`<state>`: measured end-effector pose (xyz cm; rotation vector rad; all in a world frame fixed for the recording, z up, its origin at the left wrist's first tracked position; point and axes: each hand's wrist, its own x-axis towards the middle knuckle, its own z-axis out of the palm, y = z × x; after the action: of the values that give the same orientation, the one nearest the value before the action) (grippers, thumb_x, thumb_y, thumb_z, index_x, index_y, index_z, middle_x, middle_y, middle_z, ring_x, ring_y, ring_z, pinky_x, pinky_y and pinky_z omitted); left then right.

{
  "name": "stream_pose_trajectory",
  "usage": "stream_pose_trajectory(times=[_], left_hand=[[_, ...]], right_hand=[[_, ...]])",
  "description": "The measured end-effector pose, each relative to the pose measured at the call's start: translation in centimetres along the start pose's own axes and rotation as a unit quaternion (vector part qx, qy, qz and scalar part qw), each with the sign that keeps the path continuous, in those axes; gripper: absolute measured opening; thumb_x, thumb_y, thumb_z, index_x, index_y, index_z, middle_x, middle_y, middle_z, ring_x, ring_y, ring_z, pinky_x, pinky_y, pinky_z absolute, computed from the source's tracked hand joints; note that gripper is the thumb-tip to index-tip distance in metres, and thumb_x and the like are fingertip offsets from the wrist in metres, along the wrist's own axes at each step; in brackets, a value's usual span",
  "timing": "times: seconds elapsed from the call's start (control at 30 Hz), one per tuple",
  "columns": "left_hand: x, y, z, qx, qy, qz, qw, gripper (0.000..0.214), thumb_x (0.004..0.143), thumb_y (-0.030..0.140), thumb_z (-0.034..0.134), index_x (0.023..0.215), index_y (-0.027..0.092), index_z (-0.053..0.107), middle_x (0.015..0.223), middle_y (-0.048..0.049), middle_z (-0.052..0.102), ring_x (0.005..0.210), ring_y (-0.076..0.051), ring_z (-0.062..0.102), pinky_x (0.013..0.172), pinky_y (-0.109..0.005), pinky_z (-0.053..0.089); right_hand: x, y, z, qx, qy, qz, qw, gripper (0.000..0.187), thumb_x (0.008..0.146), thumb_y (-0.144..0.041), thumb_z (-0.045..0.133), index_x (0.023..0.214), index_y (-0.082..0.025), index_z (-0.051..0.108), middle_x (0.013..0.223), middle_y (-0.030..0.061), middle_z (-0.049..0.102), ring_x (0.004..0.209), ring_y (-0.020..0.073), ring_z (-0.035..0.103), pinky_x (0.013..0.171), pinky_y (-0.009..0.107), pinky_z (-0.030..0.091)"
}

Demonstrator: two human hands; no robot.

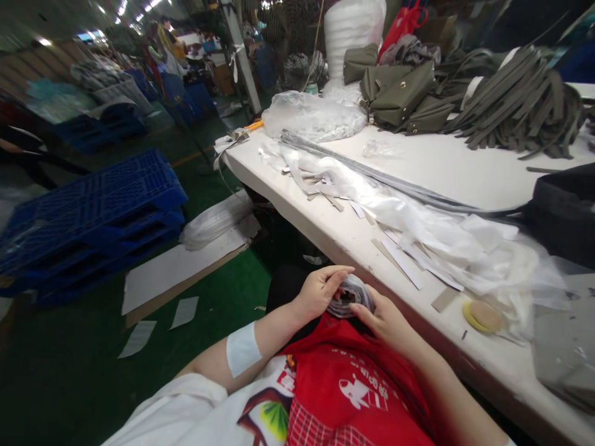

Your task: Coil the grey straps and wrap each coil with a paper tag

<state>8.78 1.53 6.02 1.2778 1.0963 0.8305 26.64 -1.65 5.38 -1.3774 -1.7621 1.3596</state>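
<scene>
A rolled-up coil of grey strip (352,291) sits low in the middle of the head view, just above the red apron (344,378). My left hand (323,288) curls around its left side, thumb and fingers pressed on the rim. From the other side my right hand (379,313) grips the coil, its thumb lying along the near edge. The dark hollow centre of the roll shows between both hands. Some fingertips are hidden behind the coil. The hands are over my lap, beside the table edge.
The white table (297,210) carries crumpled clear plastic (316,114), long grey strips (385,176), paper scraps, a yellow tape roll (483,314), olive pouches (400,93) and a heap of olive straps (520,102). Blue pallets (93,204) and cardboard (181,272) lie on the green floor.
</scene>
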Motion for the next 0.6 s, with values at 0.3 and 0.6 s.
stream_pose_trajectory(times=[0.3, 0.6], left_hand=[[-2.7, -1.3, 1.9, 0.140, -0.150, -0.034, 0.978, 0.038, 0.096, 0.044, 0.040, 0.111, 0.013, 0.055, 0.078, -0.0026, 0.060, 0.064, -0.013, 0.056, 0.064, -0.026, 0.046], [-4.7, -3.4, 2.0, 0.142, -0.190, -0.004, 0.971, 0.043, 0.097, 0.044, 0.034, 0.111, 0.016, 0.064, 0.096, -0.0074, 0.062, 0.062, -0.010, 0.059, 0.062, -0.023, 0.048]], right_hand=[[-1.4, 1.6, -3.0, 0.034, -0.240, 0.028, 0.970, 0.041, 0.085, -0.051, 0.058, 0.104, -0.015, 0.064, 0.095, 0.0052, 0.068, 0.085, 0.0203, 0.060, 0.078, 0.029, 0.048], [-2.3, 2.3, -1.6, 0.070, -0.234, 0.075, 0.967, 0.044, 0.075, -0.051, 0.070, 0.098, -0.013, 0.066, 0.083, 0.0013, 0.067, 0.073, 0.0161, 0.058, 0.066, 0.024, 0.045]])
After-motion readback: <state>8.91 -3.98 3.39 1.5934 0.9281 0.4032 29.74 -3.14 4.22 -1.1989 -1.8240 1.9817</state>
